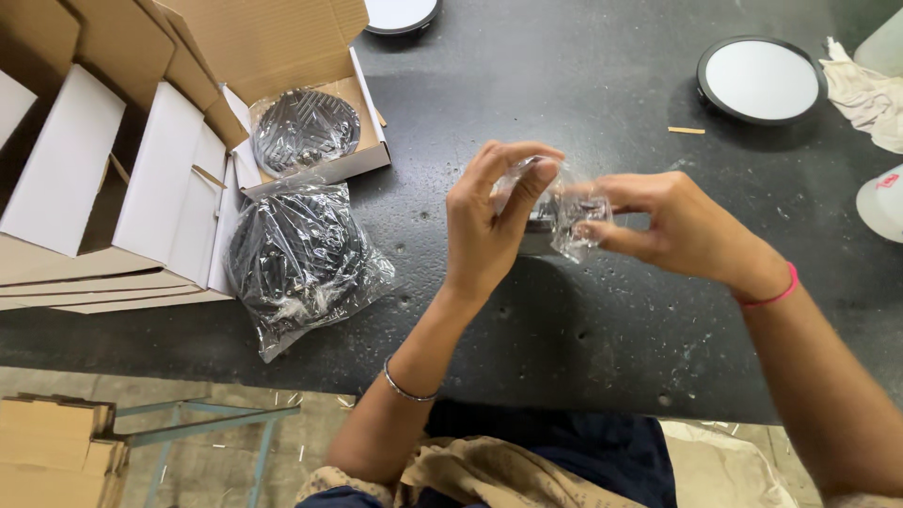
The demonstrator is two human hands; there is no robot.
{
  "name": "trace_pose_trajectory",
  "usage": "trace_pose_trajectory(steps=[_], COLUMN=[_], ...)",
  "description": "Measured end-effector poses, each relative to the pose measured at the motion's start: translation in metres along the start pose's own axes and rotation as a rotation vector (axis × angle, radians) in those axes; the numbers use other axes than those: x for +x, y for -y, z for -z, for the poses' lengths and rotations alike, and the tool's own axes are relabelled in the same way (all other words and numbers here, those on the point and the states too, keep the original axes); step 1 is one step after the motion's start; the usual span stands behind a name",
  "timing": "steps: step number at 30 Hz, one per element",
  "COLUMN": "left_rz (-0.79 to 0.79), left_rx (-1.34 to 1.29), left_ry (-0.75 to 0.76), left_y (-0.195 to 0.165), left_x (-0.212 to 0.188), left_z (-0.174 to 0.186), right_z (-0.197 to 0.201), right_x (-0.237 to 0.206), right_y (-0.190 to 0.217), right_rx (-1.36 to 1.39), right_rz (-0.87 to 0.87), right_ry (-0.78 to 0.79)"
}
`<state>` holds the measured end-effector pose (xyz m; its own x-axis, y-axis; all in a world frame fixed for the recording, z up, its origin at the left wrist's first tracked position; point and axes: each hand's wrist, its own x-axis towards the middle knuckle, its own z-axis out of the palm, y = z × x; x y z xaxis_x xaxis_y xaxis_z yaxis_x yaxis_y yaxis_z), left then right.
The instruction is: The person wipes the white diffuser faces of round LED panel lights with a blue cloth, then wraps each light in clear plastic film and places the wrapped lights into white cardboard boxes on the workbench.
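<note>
Over the middle of a dark table (583,339), both my hands hold a small clear plastic bag (564,212) with a small dark and white part inside. My left hand (489,221) pinches the bag's left side with thumb and fingers. My right hand (673,226) pinches its right side. The part inside is mostly hidden by my fingers and the crinkled plastic.
A black round ribbed part in a clear bag (296,249) lies left of my hands. Behind it an open cardboard box (367,155) holds another bagged black disc (306,130). White folded boxes (160,188) stack at left. A round white-faced disc (760,80) and a rag (870,94) lie at back right.
</note>
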<state>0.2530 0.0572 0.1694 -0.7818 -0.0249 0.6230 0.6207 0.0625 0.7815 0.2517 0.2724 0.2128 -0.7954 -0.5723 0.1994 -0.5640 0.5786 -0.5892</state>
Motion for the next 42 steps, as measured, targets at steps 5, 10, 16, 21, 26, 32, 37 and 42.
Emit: trace_pose_trajectory(steps=[5, 10, 16, 21, 26, 32, 37, 42], left_rz=[-0.02, 0.087, 0.177, 0.31, -0.066, 0.211, -0.113, -0.063], left_rx=[-0.079, -0.098, -0.128, -0.168, 0.352, 0.358, 0.355, 0.474], left_ry=[-0.019, 0.036, 0.104, 0.169, 0.095, 0.155, 0.323, 0.43], left_y=[0.002, 0.003, 0.002, -0.008, -0.028, -0.058, -0.082, -0.078], left_x=[0.0, -0.005, -0.015, -0.021, -0.029, -0.026, -0.031, -0.03], left_z=[-0.007, -0.008, 0.004, 0.009, 0.011, 0.013, 0.02, 0.024], right_z=[-0.003, -0.012, -0.011, -0.014, -0.021, -0.032, -0.033, -0.033], right_x=[0.0, -0.002, -0.004, -0.003, -0.003, -0.006, -0.003, -0.001], right_y=[0.009, 0.008, 0.008, 0.008, 0.008, 0.008, 0.004, 0.004], right_rx=[-0.238, -0.417, -0.359, -0.347, -0.32, -0.273, -0.231, -0.213], right_rz=[0.158, 0.267, 0.249, 0.206, 0.21, 0.192, 0.126, 0.142], right_ry=[0.03, -0.043, -0.011, 0.008, -0.049, -0.161, -0.198, -0.167])
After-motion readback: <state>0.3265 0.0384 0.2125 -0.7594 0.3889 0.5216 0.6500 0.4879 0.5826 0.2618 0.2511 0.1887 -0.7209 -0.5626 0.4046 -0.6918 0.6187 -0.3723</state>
